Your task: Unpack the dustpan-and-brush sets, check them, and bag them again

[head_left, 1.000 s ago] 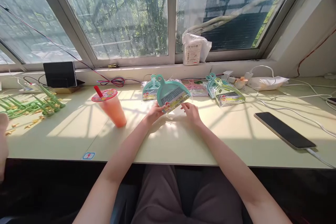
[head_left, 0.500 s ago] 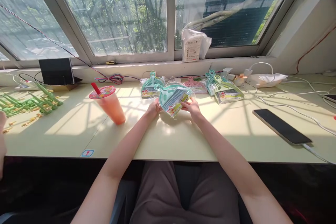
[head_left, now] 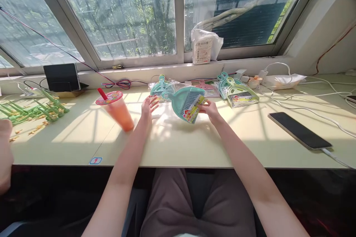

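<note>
Right hand (head_left: pixel 210 110) is grasping the teal dustpan-and-brush pack (head_left: pixel 179 103) by its lower right edge, thumb lying at the label, forearm reaching in diagonally over the table edge. Left hand (head_left: pixel 147 106) is staying off a grip: fingers are spreading loosely, palm is turning inward, just right of the drink cup (head_left: pixel 121 113). Can't tell whether its fingertips are touching any clear film. The held pack is hanging tilted above the table, right of the cup, handle pointing cupward, bristles and label facing the wearer.

Pale yellow table (head_left: pixel 172 150) is catching window-bar shadows and sun patches. Behind and right of the cup, more packs are lying in a row: teal one (head_left: pixel 159 88), pink one (head_left: pixel 208 90), another teal one (head_left: pixel 222 86), yellow-green one (head_left: pixel 242 97). Black phone (head_left: pixel 300 129) is resting far right of the cup, white cable (head_left: pixel 333 157) plugging in. Green plastic stems (head_left: pixel 50 108) are spreading left of the cup; a dark tablet (head_left: pixel 61 77) is standing behind-left. Another person's bare arm (head_left: pixel 4 155) is showing far left of the cup. Behind the cup, a wire bundle (head_left: pixel 122 83) is lying by the wall, and windows (head_left: pixel 119 14) are showing foliage. A wrapped white package (head_left: pixel 202 50) is sitting behind-right, on the sill.
</note>
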`<state>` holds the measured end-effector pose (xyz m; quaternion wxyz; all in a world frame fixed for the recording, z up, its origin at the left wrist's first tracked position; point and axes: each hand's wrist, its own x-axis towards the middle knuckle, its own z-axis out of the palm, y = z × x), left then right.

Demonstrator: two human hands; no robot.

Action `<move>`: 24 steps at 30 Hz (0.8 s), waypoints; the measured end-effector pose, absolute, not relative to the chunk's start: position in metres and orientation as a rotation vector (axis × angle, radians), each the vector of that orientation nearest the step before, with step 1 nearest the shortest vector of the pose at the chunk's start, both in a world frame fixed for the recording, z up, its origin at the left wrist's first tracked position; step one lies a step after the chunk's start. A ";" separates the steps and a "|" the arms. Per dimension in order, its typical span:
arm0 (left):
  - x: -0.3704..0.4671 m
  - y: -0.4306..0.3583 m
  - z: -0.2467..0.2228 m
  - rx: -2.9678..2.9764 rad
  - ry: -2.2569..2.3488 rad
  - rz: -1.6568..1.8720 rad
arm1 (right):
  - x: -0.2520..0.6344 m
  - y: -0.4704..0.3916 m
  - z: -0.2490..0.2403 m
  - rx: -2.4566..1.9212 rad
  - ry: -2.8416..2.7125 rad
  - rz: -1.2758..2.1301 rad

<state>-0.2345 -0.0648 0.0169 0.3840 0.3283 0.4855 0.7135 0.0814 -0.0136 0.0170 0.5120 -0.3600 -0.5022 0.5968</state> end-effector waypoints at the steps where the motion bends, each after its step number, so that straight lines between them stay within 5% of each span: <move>1: -0.237 -0.067 0.018 0.894 1.238 1.763 | 0.082 -0.013 0.017 -0.868 -1.212 1.440; 7: -0.224 -0.072 0.019 1.208 1.389 1.428 | 0.080 -0.011 0.013 -0.895 -1.252 1.484; 20: -0.262 -0.086 0.015 0.956 2.550 1.868 | 0.094 0.014 -0.006 -0.895 -0.977 1.255; 24: -0.230 -0.089 0.025 1.328 2.474 1.875 | 0.089 0.011 -0.007 -0.857 -0.954 1.278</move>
